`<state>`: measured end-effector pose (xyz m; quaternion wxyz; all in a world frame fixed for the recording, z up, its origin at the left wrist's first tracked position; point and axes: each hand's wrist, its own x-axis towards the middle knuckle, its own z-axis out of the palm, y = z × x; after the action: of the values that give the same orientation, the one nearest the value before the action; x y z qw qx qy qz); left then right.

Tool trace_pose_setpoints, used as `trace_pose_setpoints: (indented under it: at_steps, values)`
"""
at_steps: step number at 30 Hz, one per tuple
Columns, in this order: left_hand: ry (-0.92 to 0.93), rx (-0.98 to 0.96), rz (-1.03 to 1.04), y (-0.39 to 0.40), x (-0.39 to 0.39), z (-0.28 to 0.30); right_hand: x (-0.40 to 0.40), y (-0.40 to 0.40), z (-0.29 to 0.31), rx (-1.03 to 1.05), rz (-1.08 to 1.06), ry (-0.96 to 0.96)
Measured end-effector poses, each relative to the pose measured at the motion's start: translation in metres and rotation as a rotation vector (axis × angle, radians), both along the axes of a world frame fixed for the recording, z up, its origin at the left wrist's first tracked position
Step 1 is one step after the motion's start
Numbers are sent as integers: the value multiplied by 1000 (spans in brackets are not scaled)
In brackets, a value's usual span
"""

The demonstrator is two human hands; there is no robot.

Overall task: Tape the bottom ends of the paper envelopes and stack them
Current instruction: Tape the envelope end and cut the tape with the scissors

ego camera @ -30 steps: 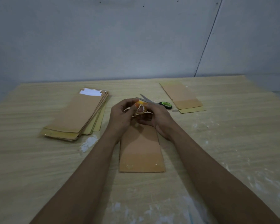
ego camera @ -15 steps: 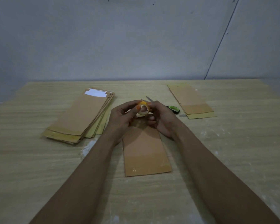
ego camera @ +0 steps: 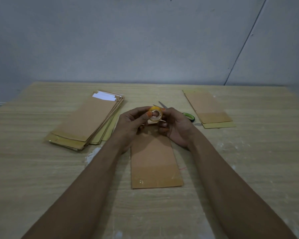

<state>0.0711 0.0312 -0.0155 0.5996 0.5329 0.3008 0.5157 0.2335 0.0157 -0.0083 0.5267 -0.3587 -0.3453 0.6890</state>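
I see both hands up over the middle of the surface [ego camera: 41,169], and they share one small roll of tape [ego camera: 156,115]. My left hand [ego camera: 131,125] pinches the roll on its left side with the thumb tip at the hole. My right hand [ego camera: 176,128] curls around the right side, so both are closed on the tape. Right under them lies one brown envelope [ego camera: 154,163], flat, with its long side pointing away from me. Its near end has a shiny strip across it, and its far end is hidden by my hands. To the left sits a pile [ego camera: 86,123] of envelopes, a bit fanned out, with something white sticking out at the far end. I cannot count how many are in it. To the right, well apart, lie two more envelopes [ego camera: 209,109], one on top of the other, the lower one showing along the near edge. Scissors [ego camera: 164,106] lie behind my hands; I see only the blade tips and one green and black handle loop [ego camera: 189,116], the rest is covered. I cannot tell if any tape is pulled loose from the roll. The near part of the surface is bare, with some white smudges, and there is open room on both sides of the middle envelope. The far edge of the surface meets a grey wall [ego camera: 128,40].
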Motion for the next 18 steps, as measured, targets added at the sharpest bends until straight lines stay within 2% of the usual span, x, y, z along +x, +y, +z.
trace_pose_setpoints:
  at_steps: [6, 18]
  values:
    - [-78, -102, 24, 3, 2, -1, 4, -1, 0, -6, 58, 50]
    - [-50, -86, 5, 4, 1, -2, 5, -2, 2, -8, 37, 40]
